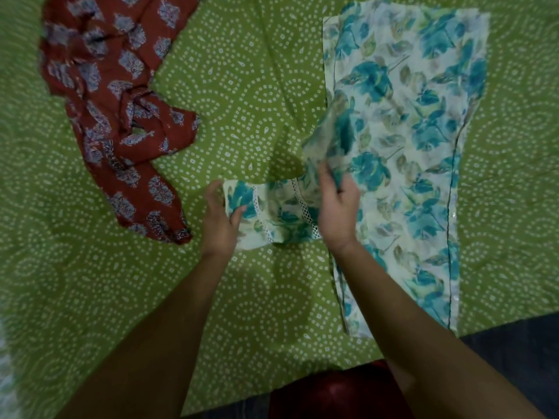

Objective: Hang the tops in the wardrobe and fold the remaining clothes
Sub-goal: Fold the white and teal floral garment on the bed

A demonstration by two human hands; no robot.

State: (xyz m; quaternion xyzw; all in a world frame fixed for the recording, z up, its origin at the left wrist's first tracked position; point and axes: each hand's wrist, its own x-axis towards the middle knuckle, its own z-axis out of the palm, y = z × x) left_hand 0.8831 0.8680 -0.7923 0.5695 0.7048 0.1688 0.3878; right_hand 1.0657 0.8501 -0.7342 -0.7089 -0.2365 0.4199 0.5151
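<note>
Teal-floral garment (402, 140) sleeve (lace-trimmed), left grip (219, 219) pinching, right grip (337, 207) clutching

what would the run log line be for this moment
step: folding sleeve | left hand: holds cuff | right hand: lifts floral top fabric | rust garment: crumpled, apart | surface: green bedsheet

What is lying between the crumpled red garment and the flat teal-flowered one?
In the head view, only bare green bedsheet separates the red garment from the floral garment; lower down, the floral sleeve reaches into that gap.

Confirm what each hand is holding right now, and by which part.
Both hold the teal floral garment: left hand pinches the sleeve's cuff edge; right hand grips a lifted fold where the sleeve joins the body.
</note>
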